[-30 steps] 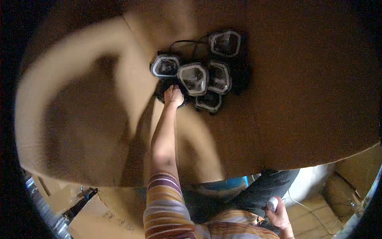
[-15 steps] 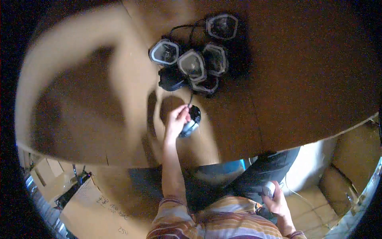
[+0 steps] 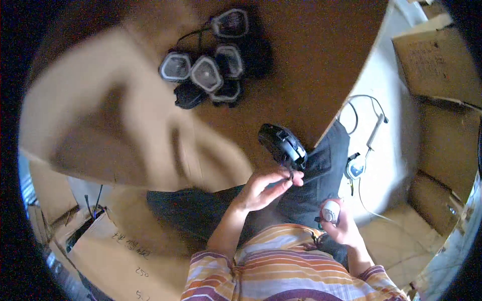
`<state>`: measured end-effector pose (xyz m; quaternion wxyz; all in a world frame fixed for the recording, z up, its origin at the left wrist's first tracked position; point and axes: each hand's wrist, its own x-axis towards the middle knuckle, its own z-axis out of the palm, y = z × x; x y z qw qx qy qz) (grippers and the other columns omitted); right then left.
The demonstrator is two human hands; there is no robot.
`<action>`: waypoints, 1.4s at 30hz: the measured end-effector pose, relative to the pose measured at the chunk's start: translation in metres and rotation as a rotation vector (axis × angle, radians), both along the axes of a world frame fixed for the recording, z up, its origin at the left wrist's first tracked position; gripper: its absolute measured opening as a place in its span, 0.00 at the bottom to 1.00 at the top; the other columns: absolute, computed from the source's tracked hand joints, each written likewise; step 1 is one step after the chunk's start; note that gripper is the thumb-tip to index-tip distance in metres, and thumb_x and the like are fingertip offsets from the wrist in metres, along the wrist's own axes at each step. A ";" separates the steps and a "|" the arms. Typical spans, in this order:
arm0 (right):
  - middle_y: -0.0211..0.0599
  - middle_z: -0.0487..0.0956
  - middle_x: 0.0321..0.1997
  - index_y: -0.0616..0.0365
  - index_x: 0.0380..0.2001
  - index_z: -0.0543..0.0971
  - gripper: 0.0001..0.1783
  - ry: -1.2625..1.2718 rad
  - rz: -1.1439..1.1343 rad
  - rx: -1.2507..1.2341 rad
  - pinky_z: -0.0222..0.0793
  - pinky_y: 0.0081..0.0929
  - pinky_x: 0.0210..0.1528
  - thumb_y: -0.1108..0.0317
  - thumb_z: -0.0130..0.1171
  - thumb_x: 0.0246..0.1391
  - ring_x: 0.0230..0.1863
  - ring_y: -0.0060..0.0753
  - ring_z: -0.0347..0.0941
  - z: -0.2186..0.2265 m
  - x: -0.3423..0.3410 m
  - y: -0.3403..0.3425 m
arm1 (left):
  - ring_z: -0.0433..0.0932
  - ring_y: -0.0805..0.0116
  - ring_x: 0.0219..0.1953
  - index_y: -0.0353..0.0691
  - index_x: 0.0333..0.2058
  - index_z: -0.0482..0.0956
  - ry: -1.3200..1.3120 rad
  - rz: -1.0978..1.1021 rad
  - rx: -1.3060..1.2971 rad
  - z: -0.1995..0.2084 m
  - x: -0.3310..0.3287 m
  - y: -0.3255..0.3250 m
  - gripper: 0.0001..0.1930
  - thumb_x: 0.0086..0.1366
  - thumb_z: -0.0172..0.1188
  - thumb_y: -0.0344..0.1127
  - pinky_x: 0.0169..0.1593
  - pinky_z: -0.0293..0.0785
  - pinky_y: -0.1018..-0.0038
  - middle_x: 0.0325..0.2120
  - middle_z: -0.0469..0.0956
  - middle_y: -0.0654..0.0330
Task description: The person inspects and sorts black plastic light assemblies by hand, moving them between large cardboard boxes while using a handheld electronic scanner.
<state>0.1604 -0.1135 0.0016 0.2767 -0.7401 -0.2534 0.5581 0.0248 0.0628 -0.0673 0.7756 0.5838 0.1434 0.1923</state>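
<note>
Pinched in my left hand (image 3: 268,188) is the black cable of a lamp (image 3: 282,144), its dark casing hanging just above the fingers, over the cardboard's near edge. At the lower right, my right hand (image 3: 341,228) is wrapped round a short white cylindrical thing with a grey ribbed end (image 3: 330,211); its kind does not show. Several like lamps with clear five-sided faces and pale rims, one of them this lamp (image 3: 206,73), lie in a cluster at the back on a brown cardboard sheet (image 3: 296,90). Black cables run among them.
A white surface (image 3: 384,165) on the right bears cords and a small white device with a lit face (image 3: 356,167). Cardboard boxes (image 3: 432,65) stand along the far right. A marked carton (image 3: 115,251) is at the lower left. My dark-trousered legs are under the sheet's edge.
My left hand has drawn the lamp by its cable off the sheet, rightward and nearer to me. My right hand still holds the white cylinder. The whole view has swung to the right.
</note>
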 end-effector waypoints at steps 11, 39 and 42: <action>0.31 0.66 0.28 0.59 0.36 0.63 0.19 0.138 -0.156 0.185 0.59 0.18 0.33 0.76 0.51 0.34 0.30 0.22 0.62 0.023 0.010 0.016 | 0.59 0.69 0.19 0.37 0.33 0.72 -0.024 -0.136 0.055 0.024 0.015 -0.011 0.09 0.51 0.47 0.27 0.27 0.53 0.77 0.13 0.60 0.63; 0.31 0.66 0.26 0.60 0.34 0.62 0.20 0.028 -0.019 0.157 0.59 0.19 0.27 0.80 0.48 0.31 0.27 0.21 0.63 0.052 0.024 0.000 | 0.61 0.71 0.18 0.45 0.26 0.75 0.115 -0.304 0.580 0.041 0.012 -0.034 0.09 0.41 0.56 0.29 0.27 0.53 0.76 0.12 0.62 0.67; 0.30 0.66 0.25 0.60 0.35 0.62 0.21 0.062 -0.107 0.236 0.58 0.18 0.26 0.81 0.47 0.30 0.26 0.21 0.62 0.045 0.017 -0.006 | 0.61 0.71 0.18 0.45 0.26 0.75 0.130 -0.324 0.578 0.045 0.006 -0.039 0.09 0.41 0.56 0.29 0.28 0.54 0.76 0.12 0.61 0.67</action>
